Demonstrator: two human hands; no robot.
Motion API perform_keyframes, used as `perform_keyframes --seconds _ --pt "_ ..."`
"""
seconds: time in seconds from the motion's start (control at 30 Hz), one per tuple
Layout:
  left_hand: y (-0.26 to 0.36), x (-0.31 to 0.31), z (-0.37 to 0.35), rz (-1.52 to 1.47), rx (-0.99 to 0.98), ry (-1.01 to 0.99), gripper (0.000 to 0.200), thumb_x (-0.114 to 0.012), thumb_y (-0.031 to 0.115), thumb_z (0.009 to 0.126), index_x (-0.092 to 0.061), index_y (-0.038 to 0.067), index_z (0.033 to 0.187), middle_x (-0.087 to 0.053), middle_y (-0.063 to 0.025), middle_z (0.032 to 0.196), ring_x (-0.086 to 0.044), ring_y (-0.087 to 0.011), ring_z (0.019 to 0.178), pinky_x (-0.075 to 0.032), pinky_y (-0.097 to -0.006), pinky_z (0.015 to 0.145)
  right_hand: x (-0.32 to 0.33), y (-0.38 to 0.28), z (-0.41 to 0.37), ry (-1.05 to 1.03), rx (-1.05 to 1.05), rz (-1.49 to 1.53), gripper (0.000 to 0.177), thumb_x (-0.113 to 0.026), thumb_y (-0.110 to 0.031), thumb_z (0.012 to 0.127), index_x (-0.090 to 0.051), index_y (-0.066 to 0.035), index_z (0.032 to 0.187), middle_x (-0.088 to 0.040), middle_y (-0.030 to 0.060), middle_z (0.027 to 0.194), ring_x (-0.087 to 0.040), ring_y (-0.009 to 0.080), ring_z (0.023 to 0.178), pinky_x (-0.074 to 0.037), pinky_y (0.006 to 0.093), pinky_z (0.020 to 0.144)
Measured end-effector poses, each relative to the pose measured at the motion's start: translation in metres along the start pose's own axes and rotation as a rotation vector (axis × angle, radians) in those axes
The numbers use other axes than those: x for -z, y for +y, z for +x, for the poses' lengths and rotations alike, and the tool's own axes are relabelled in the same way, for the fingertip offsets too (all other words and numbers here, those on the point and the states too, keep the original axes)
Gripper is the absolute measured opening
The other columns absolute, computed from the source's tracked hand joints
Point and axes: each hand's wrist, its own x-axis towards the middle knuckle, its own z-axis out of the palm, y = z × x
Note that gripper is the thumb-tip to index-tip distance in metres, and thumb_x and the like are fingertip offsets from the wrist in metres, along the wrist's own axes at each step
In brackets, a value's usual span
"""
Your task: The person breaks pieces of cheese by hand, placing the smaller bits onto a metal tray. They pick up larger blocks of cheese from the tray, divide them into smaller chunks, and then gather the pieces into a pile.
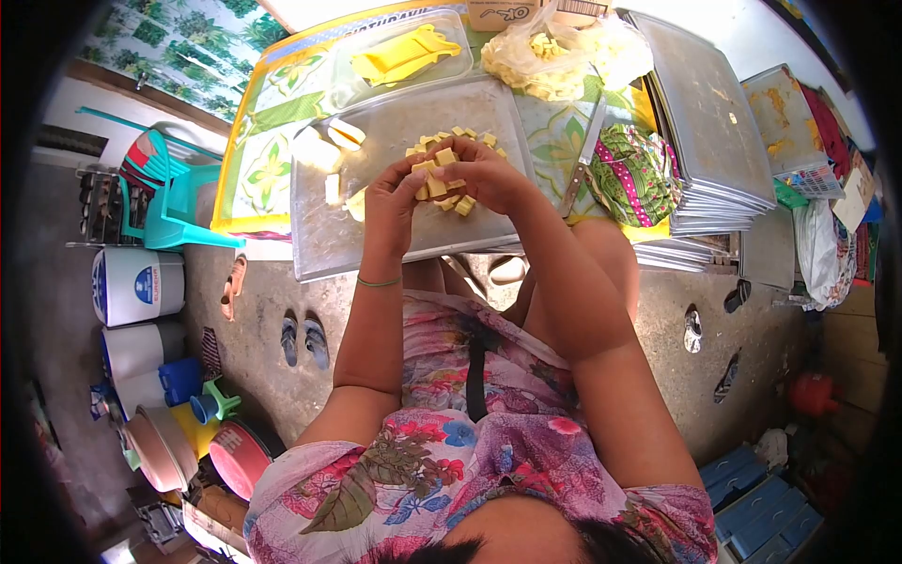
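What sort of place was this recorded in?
Probably a small home-style food workshop: a metal tray with yellow cubes, a plastic bag holding similar pieces, and many stacked trays alongside.

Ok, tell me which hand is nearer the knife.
Right. The right hand is over the tray, a little left of the knife; the left hand is over the tray too, farther left.

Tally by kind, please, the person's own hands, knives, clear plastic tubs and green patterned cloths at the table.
Hands (left hand, right hand): 2
Knife: 1
Clear plastic tub: 1
Green patterned cloth: 1
Total: 5
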Motion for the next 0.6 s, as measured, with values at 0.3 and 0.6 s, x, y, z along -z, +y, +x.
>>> perform_keyframes --seconds 0.3,0.6 --pt "0.0008 -0.0022 0.0005 0.147 -0.045 0.013 0.026 -0.062 0.006 0.084 -0.06 -0.005 0.108 -0.064 -0.0106 0.099 -0.061 -0.0136 0.087 -0.049 -0.0246 0.08 0.0011 0.0024 0.0023 0.059 0.034 -0.129 0.03 -0.068 -0.016 0.081 -0.054 -0.004 0.105 -0.058 0.0059 0.094 -0.061 0.0151 0.082 -0.055 0.0295 0.069" --pt "0.0015 -0.003 -0.0008 -0.078 0.013 -0.023 0.028 -0.06 0.004 0.085 -0.057 -0.005 0.112 -0.062 -0.0109 0.103 -0.06 -0.0159 0.089 -0.05 -0.027 0.078 -0.0047 -0.0009 0.0 0.077 0.039 -0.023 0.033 -0.07 -0.016 0.08 -0.054 -0.003 0.105 -0.059 0.0068 0.095 -0.062 0.0166 0.083 -0.055 0.03 0.068"
